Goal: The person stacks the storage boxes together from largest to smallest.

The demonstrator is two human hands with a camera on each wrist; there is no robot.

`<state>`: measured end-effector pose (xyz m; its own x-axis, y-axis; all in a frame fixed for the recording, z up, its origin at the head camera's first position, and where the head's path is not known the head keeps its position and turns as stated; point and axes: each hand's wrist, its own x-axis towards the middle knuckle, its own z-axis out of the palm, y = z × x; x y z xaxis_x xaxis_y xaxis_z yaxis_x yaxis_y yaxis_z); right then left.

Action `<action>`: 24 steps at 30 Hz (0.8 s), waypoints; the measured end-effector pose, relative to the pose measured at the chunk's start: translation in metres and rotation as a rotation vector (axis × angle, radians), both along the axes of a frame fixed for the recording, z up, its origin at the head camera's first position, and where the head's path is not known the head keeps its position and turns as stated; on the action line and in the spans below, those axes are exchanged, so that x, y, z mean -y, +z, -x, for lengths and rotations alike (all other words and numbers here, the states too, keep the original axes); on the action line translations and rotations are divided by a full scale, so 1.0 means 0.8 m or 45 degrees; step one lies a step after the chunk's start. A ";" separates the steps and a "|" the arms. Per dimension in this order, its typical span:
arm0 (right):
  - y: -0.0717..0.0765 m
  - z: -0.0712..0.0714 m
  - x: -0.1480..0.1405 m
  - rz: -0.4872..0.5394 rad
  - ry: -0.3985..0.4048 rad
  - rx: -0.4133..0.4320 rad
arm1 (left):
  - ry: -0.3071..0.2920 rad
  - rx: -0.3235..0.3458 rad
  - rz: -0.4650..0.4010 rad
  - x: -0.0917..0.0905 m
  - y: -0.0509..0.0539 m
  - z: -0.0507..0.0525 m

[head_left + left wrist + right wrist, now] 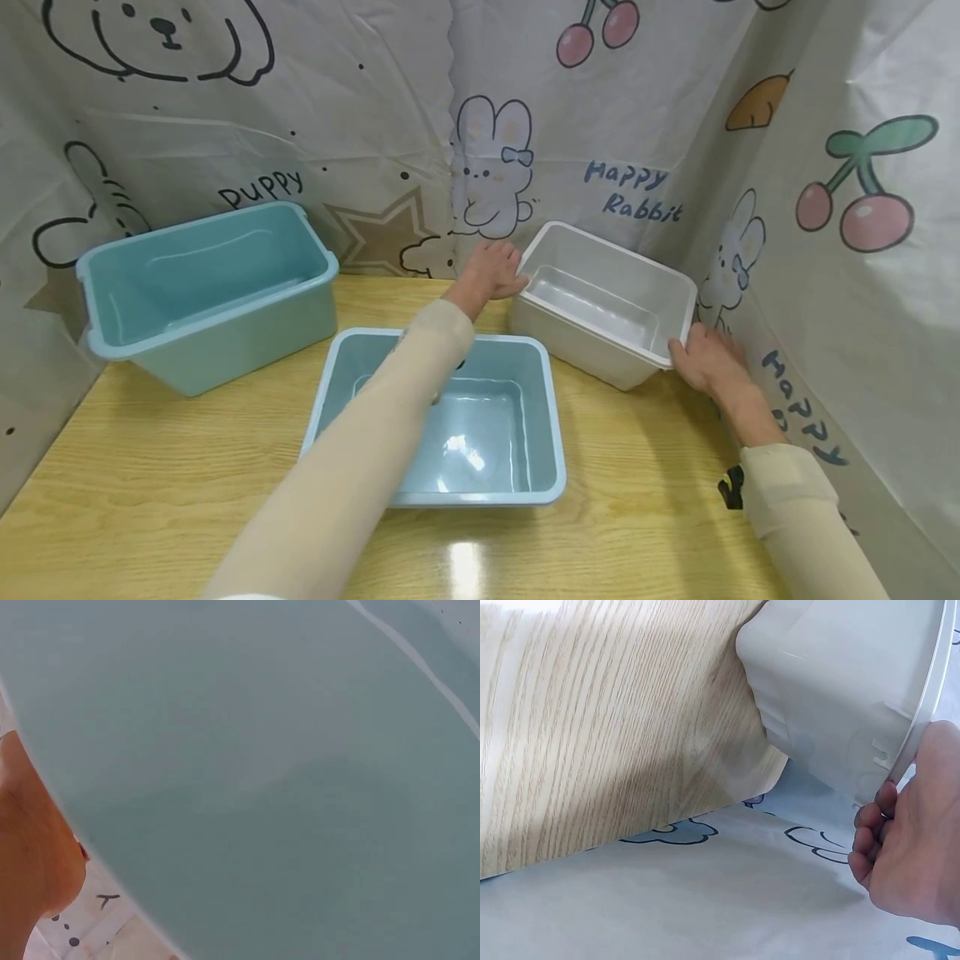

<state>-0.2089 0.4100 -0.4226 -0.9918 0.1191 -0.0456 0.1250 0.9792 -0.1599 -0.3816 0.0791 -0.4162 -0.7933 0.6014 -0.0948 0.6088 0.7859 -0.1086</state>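
Note:
A white rectangular plastic bin (612,323) stands at the back right of the wooden table, turned at an angle. My left hand (491,271) holds its left rim, with the thumb over the edge; in the left wrist view only part of that hand (37,832) shows beside a large pale blue-green surface. At the near right corner, my right hand (708,358) grips the rim. In the right wrist view its curled fingers (870,832) lie under the lip of the bin (840,690). The bin's inside shows a bare floor.
A light blue basin (553,417) sits in front, partly hidden under my left forearm; small dark bits inside it are mostly covered. A larger teal tub (225,342) stands at the back left. Printed sheets (375,125) hang behind and along the right side of the table (637,500).

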 end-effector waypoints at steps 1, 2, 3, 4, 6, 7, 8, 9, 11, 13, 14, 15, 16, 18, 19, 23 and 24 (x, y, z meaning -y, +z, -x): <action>0.000 0.001 0.000 -0.011 0.004 -0.007 | -0.007 -0.005 0.006 0.001 0.001 0.000; 0.000 0.002 0.000 -0.019 0.009 -0.017 | -0.013 -0.001 0.009 0.002 0.001 0.001; 0.001 0.002 0.001 -0.025 0.012 -0.027 | -0.018 0.006 0.011 0.003 0.002 0.002; 0.001 0.003 0.002 -0.030 0.016 -0.034 | -0.023 0.007 0.014 0.004 0.003 0.002; 0.002 0.004 0.003 -0.037 0.022 -0.045 | -0.033 0.018 0.024 0.007 0.004 0.003; 0.003 0.005 0.004 -0.040 0.023 -0.045 | -0.042 0.014 0.029 0.008 0.005 0.003; 0.003 0.005 0.005 -0.043 0.029 -0.046 | -0.049 0.022 0.039 0.009 0.004 0.006; 0.003 0.005 0.006 -0.050 0.033 -0.045 | -0.054 0.028 0.047 0.009 0.003 0.009; 0.004 0.006 0.007 -0.060 0.049 -0.039 | -0.068 0.029 0.061 0.011 0.002 0.011; 0.005 0.007 0.009 -0.065 0.072 -0.040 | -0.081 0.025 0.064 0.013 0.000 0.016; 0.006 0.008 0.010 -0.073 0.089 -0.043 | -0.079 0.030 0.069 0.015 -0.001 0.017; 0.006 0.008 0.011 -0.080 0.103 -0.046 | -0.081 0.021 0.071 0.017 -0.001 0.017; 0.007 0.009 0.011 -0.086 0.120 -0.050 | -0.087 0.007 0.075 0.019 -0.001 0.017; 0.009 0.010 0.013 -0.089 0.137 -0.055 | -0.097 -0.015 0.084 0.022 -0.001 0.017; 0.009 0.011 0.013 -0.089 0.139 -0.052 | -0.102 -0.027 0.084 0.024 0.000 0.015; 0.013 0.012 0.013 -0.067 0.140 -0.042 | -0.129 -0.047 0.076 0.029 0.002 0.016; 0.015 0.012 0.013 -0.062 0.144 -0.041 | -0.129 -0.041 0.069 0.030 0.002 0.017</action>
<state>-0.2182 0.3999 -0.4109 -0.9999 0.0078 -0.0107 0.0089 0.9934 -0.1142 -0.3955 0.0554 -0.4146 -0.7316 0.6736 -0.1046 0.6805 0.7127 -0.1700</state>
